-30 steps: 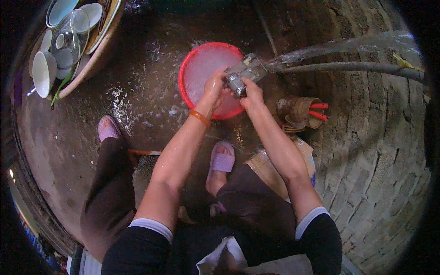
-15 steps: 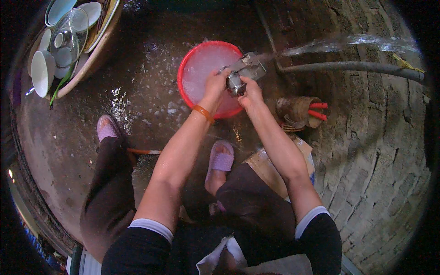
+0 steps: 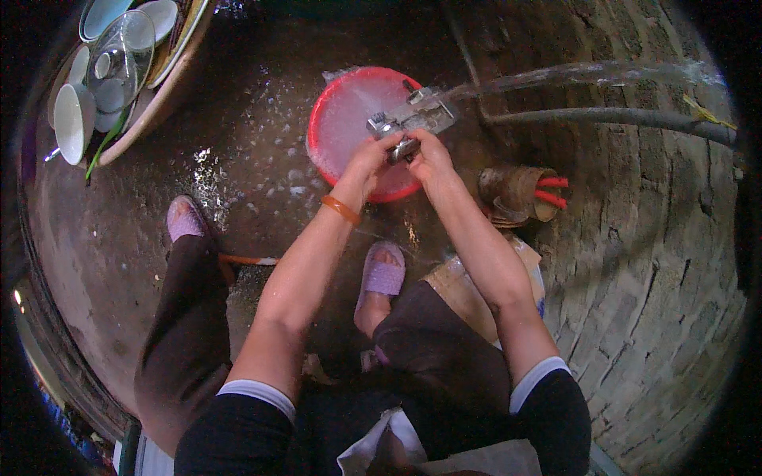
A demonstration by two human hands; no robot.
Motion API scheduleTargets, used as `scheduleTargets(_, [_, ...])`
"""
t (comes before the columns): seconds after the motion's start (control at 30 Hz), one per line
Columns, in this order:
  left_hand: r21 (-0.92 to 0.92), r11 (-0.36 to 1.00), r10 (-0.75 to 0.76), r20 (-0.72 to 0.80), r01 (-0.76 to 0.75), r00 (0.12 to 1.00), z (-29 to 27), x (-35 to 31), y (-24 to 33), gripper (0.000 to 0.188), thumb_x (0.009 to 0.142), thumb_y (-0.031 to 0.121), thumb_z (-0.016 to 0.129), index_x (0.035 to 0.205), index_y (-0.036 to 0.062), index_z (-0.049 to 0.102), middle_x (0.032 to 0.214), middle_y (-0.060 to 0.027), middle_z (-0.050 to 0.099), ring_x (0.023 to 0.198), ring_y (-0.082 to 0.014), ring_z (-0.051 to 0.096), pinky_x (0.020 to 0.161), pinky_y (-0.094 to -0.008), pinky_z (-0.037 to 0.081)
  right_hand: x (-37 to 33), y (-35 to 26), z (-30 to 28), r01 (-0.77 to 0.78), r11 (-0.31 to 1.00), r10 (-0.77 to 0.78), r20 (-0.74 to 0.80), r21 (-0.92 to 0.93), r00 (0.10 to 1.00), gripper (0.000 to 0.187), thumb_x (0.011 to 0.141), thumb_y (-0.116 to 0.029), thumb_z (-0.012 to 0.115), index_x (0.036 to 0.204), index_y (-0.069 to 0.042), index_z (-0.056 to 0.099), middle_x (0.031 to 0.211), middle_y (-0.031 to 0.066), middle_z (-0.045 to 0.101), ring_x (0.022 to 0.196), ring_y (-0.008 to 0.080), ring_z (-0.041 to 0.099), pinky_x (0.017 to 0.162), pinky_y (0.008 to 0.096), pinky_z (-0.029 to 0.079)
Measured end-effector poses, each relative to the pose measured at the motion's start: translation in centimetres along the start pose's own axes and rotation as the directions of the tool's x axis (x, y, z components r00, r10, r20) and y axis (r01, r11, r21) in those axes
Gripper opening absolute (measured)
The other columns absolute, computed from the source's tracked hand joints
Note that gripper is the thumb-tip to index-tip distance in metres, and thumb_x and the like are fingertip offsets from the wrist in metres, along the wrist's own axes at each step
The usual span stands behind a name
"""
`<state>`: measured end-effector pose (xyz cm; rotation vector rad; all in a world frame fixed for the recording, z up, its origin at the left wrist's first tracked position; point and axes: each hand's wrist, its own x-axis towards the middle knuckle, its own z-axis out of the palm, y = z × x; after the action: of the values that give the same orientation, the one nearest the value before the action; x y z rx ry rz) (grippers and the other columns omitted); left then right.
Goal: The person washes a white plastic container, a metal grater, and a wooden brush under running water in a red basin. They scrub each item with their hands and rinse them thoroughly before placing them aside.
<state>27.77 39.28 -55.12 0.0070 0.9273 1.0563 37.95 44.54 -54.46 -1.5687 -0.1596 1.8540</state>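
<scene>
Both hands hold a shiny metal device (image 3: pixel 432 117) over the basin; it has a flat tray-like part and rounded fittings, and its exact kind is unclear. My left hand (image 3: pixel 368 163) is closed at its near left side. Beside it, my right hand (image 3: pixel 431 159) closes on the near right side, fingertips partly hidden. A stream of water (image 3: pixel 548 78) arcs in from the right and meets the device's far right end. Below sits a round red basin (image 3: pixel 314 136) of cloudy, foamy water.
At the upper left stands a large tub (image 3: pixel 151 127) with bowls and a clear glass vessel. A grey pipe (image 3: pixel 595 117) runs along the block wall (image 3: pixel 651 317). Right of the basin lies a brown cylindrical container (image 3: pixel 500 189) with red-handled items. Wet floor (image 3: pixel 262 151) surrounds the basin.
The metal device has turned in my hands, and its rounded fittings now reach farther left over the basin. My left forearm has shifted slightly left.
</scene>
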Motion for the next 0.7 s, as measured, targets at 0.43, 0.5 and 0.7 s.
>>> scheduleTargets(0.43, [-0.073, 0.993, 0.087, -0.046, -0.091, 0.995, -0.3, -0.2, 1.5, 0.021, 0.077, 0.024, 0.059, 0.090, 0.0076, 0.057, 0.080, -0.0006, 0.059, 0.071, -0.0114, 0.056, 0.063, -0.0241, 0.044, -1.0, -0.2, 2.0, -0.071, 0.995, 0.071, 0.009, -0.065, 0.997, 0.025, 0.069, -0.007, 0.056, 0.093, -0.005, 0.050, 0.086, 0.0066, 0.056, 0.078, 0.0208, 0.055, 0.070, 0.0349, 0.047])
scheduleTargets(0.5, [0.013, 0.981, 0.192, -0.116, -0.192, 0.975, 0.5, -1.7, 2.0, 0.023, 0.076, 0.023, 0.059, 0.090, 0.0059, 0.057, 0.080, -0.0014, 0.059, 0.070, -0.0113, 0.056, 0.062, -0.0239, 0.044, -2.1, -0.2, 2.3, -0.101, 0.993, 0.104, 0.037, -0.068, 0.994, 0.024, 0.069, -0.010, 0.057, 0.091, -0.005, 0.051, 0.084, 0.0060, 0.056, 0.076, 0.0207, 0.055, 0.070, 0.0352, 0.047])
scheduleTargets(0.7, [0.360, 0.894, 0.374, -0.270, -0.267, 0.887, 2.8, -3.8, 2.3, 0.024, 0.071, 0.025, 0.062, 0.076, 0.0014, 0.059, 0.066, -0.0018, 0.056, 0.061, -0.0108, 0.053, 0.054, -0.0250, 0.041, -3.8, 0.2, 3.6, -0.200, 0.978, 0.194, 0.089, 0.053, 0.977, 0.026, 0.074, -0.021, 0.051, 0.093, -0.004, 0.052, 0.091, 0.0096, 0.056, 0.083, 0.0250, 0.055, 0.077, 0.0387, 0.045])
